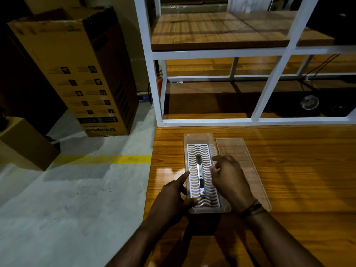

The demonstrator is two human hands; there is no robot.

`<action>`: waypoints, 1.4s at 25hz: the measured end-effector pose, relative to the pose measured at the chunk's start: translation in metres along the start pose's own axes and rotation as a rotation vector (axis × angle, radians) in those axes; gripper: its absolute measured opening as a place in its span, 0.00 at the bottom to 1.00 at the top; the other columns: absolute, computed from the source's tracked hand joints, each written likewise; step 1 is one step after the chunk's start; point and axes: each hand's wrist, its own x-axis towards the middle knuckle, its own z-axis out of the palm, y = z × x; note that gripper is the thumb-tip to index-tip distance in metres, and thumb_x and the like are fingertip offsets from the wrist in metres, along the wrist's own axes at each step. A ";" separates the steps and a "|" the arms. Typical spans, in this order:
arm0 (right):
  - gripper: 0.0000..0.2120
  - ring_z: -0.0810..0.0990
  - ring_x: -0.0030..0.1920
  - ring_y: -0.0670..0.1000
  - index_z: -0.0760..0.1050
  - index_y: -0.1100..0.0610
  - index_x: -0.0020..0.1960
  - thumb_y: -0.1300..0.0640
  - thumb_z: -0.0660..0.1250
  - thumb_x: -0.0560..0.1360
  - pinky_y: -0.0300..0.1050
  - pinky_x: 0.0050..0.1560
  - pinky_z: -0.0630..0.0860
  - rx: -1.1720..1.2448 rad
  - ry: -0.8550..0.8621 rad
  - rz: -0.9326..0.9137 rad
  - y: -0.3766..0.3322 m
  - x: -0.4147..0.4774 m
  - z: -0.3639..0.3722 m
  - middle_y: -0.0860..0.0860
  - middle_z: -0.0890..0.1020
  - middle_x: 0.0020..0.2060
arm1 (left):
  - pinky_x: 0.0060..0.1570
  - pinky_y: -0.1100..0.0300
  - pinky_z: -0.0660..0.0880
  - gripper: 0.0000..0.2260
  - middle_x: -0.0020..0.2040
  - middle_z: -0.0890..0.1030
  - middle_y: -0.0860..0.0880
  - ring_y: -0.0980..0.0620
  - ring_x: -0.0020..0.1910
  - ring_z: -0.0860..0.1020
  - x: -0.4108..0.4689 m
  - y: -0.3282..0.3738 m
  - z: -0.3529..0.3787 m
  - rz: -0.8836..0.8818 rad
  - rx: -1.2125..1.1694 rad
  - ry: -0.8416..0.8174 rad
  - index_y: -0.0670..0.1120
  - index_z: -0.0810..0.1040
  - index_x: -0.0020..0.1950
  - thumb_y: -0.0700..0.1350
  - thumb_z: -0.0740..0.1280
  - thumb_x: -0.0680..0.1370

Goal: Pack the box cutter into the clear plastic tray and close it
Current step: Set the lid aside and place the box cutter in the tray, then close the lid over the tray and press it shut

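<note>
The silver and black box cutter (200, 174) lies lengthwise on the white wavy grid insert inside the clear plastic tray (198, 138), near the table's left edge. The tray's clear lid (244, 160) lies flat on the table just right of the tray. My left hand (173, 197) rests at the tray's near left corner, thumb on the rim and index finger pointing along the left wall. My right hand (229, 178) hovers over the tray's right side with loosely curled fingers, holding nothing.
The glossy wooden table (289, 189) ends at its left edge just beside the tray, with grey floor and a yellow line below. A white metal frame (269, 83) with wooden shelves stands behind the table. Cardboard boxes (77, 70) stand at the far left.
</note>
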 end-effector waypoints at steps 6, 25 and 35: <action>0.36 0.69 0.67 0.67 0.64 0.56 0.71 0.40 0.71 0.71 0.61 0.66 0.70 -0.294 -0.203 0.577 0.062 -0.013 -0.020 0.61 0.68 0.67 | 0.41 0.63 0.82 0.41 0.59 0.82 0.53 0.59 0.42 0.83 0.000 0.000 0.001 -0.012 -0.026 -0.010 0.62 0.57 0.80 0.49 0.76 0.74; 0.27 0.76 0.58 0.61 0.72 0.51 0.72 0.64 0.61 0.74 0.50 0.56 0.76 0.060 -0.009 0.149 -0.004 -0.017 -0.053 0.58 0.75 0.59 | 0.40 0.66 0.82 0.41 0.54 0.81 0.57 0.60 0.42 0.83 0.000 0.002 0.002 0.002 -0.039 -0.016 0.64 0.56 0.79 0.46 0.76 0.75; 0.42 0.45 0.79 0.71 0.47 0.52 0.82 0.47 0.65 0.75 0.72 0.74 0.58 -0.231 -0.345 0.155 -0.052 -0.025 -0.005 0.60 0.46 0.81 | 0.41 0.62 0.83 0.40 0.54 0.80 0.56 0.59 0.41 0.85 -0.001 -0.001 0.002 0.034 -0.139 0.028 0.69 0.59 0.75 0.46 0.78 0.72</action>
